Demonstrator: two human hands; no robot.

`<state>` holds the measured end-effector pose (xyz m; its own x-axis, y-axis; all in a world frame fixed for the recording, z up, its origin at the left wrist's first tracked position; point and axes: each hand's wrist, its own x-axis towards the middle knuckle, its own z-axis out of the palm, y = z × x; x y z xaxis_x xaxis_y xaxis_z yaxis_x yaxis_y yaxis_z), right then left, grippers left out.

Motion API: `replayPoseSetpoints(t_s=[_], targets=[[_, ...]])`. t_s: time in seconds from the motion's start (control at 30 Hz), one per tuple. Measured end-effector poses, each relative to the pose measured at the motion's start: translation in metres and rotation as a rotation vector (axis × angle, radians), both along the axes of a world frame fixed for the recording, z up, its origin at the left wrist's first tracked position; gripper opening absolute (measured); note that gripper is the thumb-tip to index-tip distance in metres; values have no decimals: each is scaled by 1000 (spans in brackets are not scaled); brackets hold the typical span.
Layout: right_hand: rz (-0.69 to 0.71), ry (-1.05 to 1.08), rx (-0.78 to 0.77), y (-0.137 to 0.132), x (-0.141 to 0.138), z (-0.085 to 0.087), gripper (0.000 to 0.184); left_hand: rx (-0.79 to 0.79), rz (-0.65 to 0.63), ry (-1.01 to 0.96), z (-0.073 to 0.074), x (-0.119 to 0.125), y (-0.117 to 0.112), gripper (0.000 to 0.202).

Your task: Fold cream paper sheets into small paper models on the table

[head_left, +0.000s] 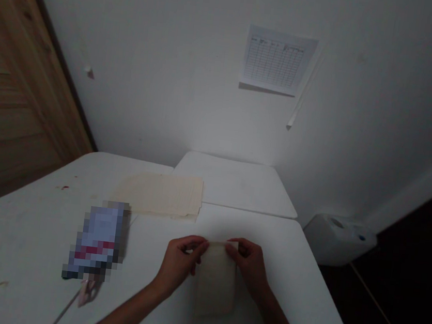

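Note:
A narrow folded strip of cream paper (pixel 217 282) lies on the white table (pixel 28 234) right in front of me. My left hand (pixel 179 263) pinches its far left corner, fingers closed on the edge. Closed in the same way, my right hand (pixel 249 265) grips the far right corner. Both hands rest on the table at the strip's far end.
A stack of cream sheets (pixel 159 194) lies farther back. A blurred-out object (pixel 98 239) sits to the left with a pinkish tool (pixel 86 290) below it. A second white table (pixel 237 182) stands against the wall. A white container (pixel 338 238) is on the floor at right; a wooden door (pixel 9 91) is at left.

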<state>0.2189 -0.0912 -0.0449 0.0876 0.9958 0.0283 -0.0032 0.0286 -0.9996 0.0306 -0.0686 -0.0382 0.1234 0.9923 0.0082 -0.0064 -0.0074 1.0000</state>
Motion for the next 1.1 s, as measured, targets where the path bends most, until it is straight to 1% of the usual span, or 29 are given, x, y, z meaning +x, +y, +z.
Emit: replayPoseSetpoints(t_s=[0.1,0.23,0.33,0.57,0.87,1.1], targets=[[-1,16,-5,0,0,-1,41,-8,-12,-16,-2,-1,1,35],[17,61,-13,0,0,-4,38,-39,-65,-64,-7,-2,4,38],[8,52,-29,0,0,-5,39,-49,-92,-88,-11,-4,5,38],[-21,47,-34,1,1,-4,38,-66,-90,-98,-15,-4,7,39],[-32,117,-69,4,4,-8,36,-98,-89,-152,-16,-6,9,34],[-13,179,-99,3,5,-6,37,-120,-98,-172,-15,-6,9,30]])
